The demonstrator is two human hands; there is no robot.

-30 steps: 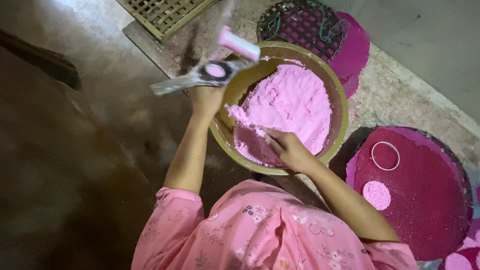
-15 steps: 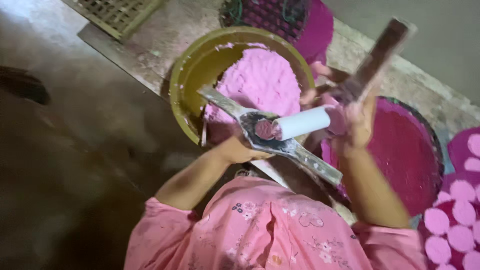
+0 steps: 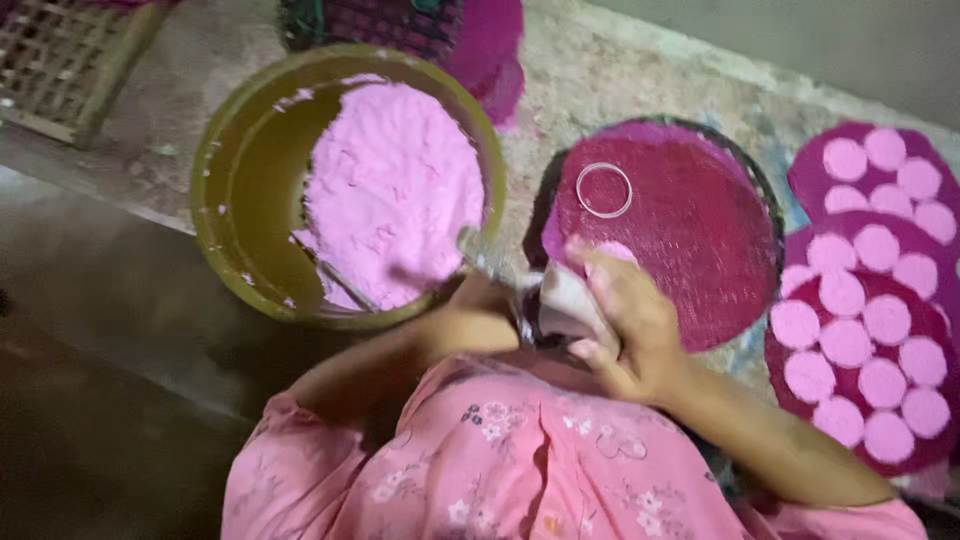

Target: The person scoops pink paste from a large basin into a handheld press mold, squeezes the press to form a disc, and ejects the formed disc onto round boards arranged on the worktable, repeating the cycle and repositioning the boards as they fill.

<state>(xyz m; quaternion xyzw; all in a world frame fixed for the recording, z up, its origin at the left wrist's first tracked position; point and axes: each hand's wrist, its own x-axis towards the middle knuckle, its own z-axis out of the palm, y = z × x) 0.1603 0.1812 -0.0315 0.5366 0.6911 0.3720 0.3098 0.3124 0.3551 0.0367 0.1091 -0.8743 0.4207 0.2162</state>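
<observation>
Press [image 3: 545, 305] sat clamped between both hands; right hand [image 3: 625, 325] fingers wrapped over it, left hand [image 3: 470, 315] gripped handle, long axis toward 10 o'clock, round mat [image 3: 690, 215] at 1 o'clock.

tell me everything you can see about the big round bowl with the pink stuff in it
The bowl is wide, round and olive-yellow, with a smooth inner wall speckled with pink bits. It sits upright on the rough ground, in front of the person. A mound of soft pink dough fills its right half and leaves the left inner wall bare. A thin stick-like piece lies along the dough's lower edge. Neither hand touches the bowl.
</observation>
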